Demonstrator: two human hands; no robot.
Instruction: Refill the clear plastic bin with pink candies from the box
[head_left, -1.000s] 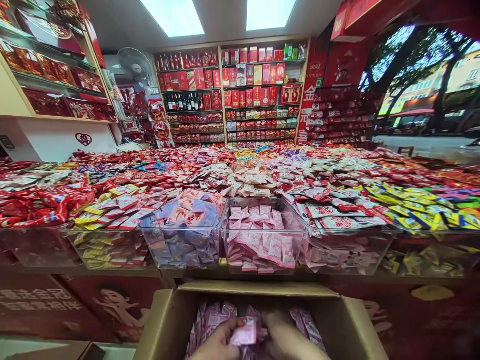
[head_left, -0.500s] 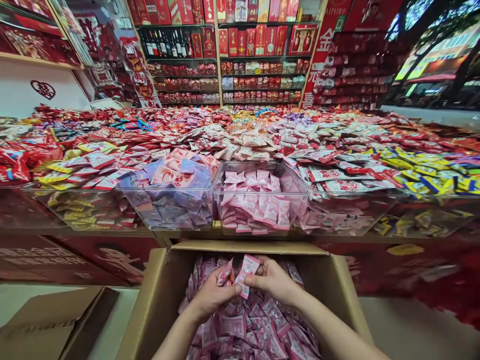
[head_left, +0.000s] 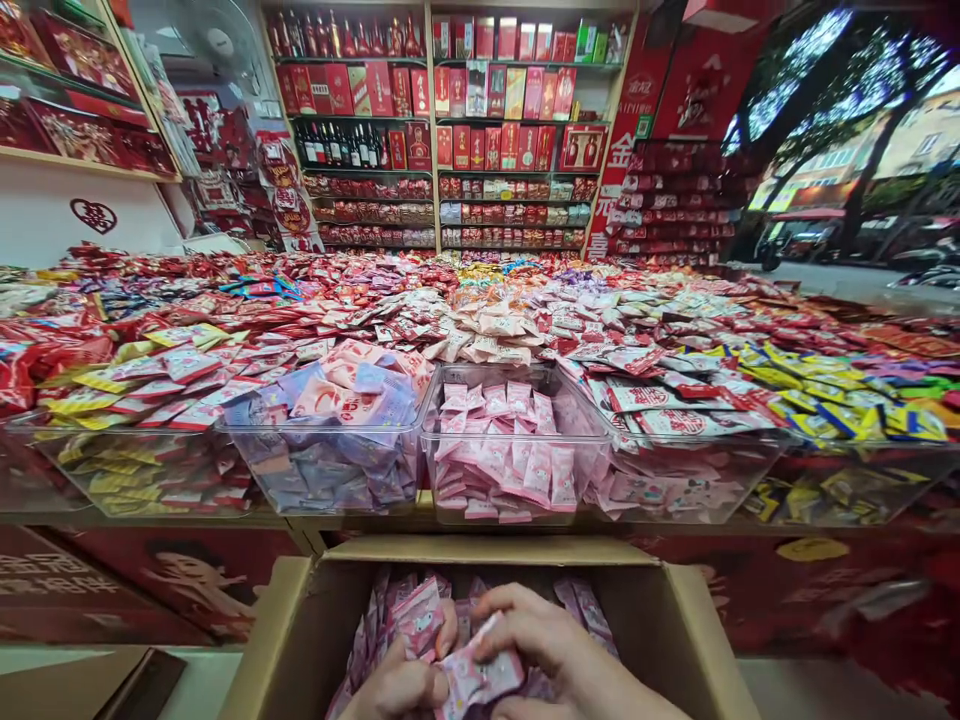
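Observation:
Both hands are over an open cardboard box [head_left: 285,640] filled with pink candy packets. My left hand [head_left: 409,680] is closed on a small pink candy packet [head_left: 418,612], which sticks up above its fingers. My right hand [head_left: 551,650] has its fingers curled round another pink candy packet [head_left: 480,672], beside the left fingertips. The lower parts of both hands run out of the bottom of the view. Just beyond the box, a clear plastic bin [head_left: 516,440] holds similar pink packets standing in rows.
Left of that bin stands one with lilac and pink packets [head_left: 330,440]; farther right are yellow-and-blue packets [head_left: 847,400]. Heaps of wrapped sweets cover the counter behind. Shelves [head_left: 435,120] with bottles and red boxes rise at the back. A cardboard flap [head_left: 67,685] lies at lower left.
The view has tilted up, so the box and hands sit lower in the picture. My right hand now curls over its packet; the packet in my left hand shows more fully.

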